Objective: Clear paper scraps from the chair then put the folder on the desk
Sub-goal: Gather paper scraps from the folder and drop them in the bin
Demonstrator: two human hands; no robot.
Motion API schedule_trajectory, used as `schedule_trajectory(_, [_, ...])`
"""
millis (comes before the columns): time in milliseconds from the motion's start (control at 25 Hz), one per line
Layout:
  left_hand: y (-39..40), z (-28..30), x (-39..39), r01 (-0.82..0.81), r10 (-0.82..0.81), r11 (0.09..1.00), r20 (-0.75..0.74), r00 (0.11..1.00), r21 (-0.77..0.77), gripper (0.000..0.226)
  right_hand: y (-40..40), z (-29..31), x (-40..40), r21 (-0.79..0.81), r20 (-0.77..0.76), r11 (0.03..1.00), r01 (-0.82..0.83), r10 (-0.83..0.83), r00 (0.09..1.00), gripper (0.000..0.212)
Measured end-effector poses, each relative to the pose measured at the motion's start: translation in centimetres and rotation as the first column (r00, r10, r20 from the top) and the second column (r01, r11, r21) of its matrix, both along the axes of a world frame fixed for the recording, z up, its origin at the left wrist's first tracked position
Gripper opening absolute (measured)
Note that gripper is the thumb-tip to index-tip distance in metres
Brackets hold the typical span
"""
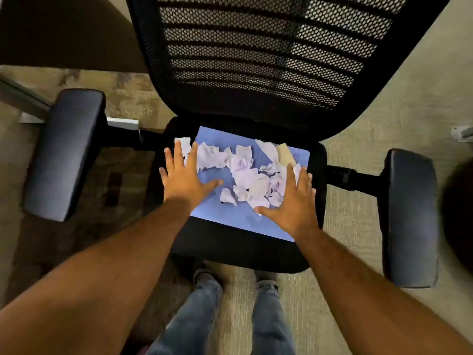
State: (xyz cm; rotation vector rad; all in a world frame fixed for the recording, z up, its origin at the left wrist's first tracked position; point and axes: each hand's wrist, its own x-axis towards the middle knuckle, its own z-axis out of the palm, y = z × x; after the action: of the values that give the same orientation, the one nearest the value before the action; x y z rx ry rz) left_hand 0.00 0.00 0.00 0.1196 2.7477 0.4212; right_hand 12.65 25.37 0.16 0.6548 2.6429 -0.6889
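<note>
A blue folder (pixel 230 219) lies flat on the black seat of an office chair (pixel 230 249). Several torn white paper scraps (pixel 245 175) are strewn over the folder, and one scrap (pixel 184 144) hangs off its far left corner. My left hand (pixel 185 175) is flat on the folder's left edge, fingers spread, beside the scraps. On the right side, my right hand (pixel 294 203) rests palm down, fingers apart, touching the edge of the scrap pile. Neither hand holds anything.
The chair's mesh backrest (pixel 268 55) rises behind the seat. Padded armrests stand at the left (pixel 66 152) and right (pixel 409 216). A dark desk surface (pixel 64 32) sits at the upper left. My legs (pixel 230 316) stand on carpet in front of the seat.
</note>
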Motion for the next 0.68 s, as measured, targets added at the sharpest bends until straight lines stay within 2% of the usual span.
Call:
schedule_trajectory(120, [0.2, -2.3, -3.0, 0.040, -0.039, 0.999, 0.048, 0.998, -0.021, 0.121, -1.2, -2.6, -1.8, 0.000, -0.001, 0.999, 0.043, -0.043, 0.999, 0.154])
schedule_trajectory(200, [1.1, -3.5, -4.5, 0.041, -0.041, 0.999, 0.100, 0.994, 0.000, 0.110, -2.3, -4.1, -2.7, 0.009, -0.004, 0.998, 0.056, -0.056, 0.998, 0.154])
schedule_trajectory(280, [1.9, -4.9, -4.4, 0.092, -0.086, 0.995, 0.111, 0.990, -0.048, 0.093, -3.2, -5.4, -3.0, 0.063, 0.016, 0.997, 0.039, -0.040, 0.999, 0.146])
schedule_trajectory(360, [2.5, -5.6, -4.1, 0.111, -0.107, 0.991, 0.066, 0.992, -0.068, 0.076, -3.5, -6.3, -3.4, 0.118, -0.003, 0.993, 0.000, 0.000, 1.000, 0.125])
schedule_trajectory(440, [3.0, -5.9, -3.5, 0.091, -0.091, 0.994, -0.003, 0.996, 0.053, 0.061, -3.3, -6.9, -3.8, 0.121, -0.071, 0.992, -0.025, 0.034, 0.997, 0.094])
schedule_trajectory(520, [3.4, -6.1, -2.5, 0.059, -0.044, 0.967, -0.066, 0.997, 0.247, 0.050, -3.1, -7.2, -3.9, 0.061, -0.152, 0.998, 0.009, 0.000, 0.988, 0.069])
schedule_trajectory(600, [3.7, -6.2, -1.6, 0.010, 0.010, 0.917, -0.049, 0.999, 0.399, 0.046, -2.9, -7.3, -3.9, -0.027, -0.227, 0.998, 0.055, -0.060, 0.972, 0.055])
schedule_trajectory(680, [4.4, -5.9, -0.8, -0.002, 0.017, 0.899, -0.029, 0.999, 0.438, 0.049, -2.9, -7.1, -4.0, -0.087, -0.292, 0.995, 0.057, -0.080, 0.953, 0.050])
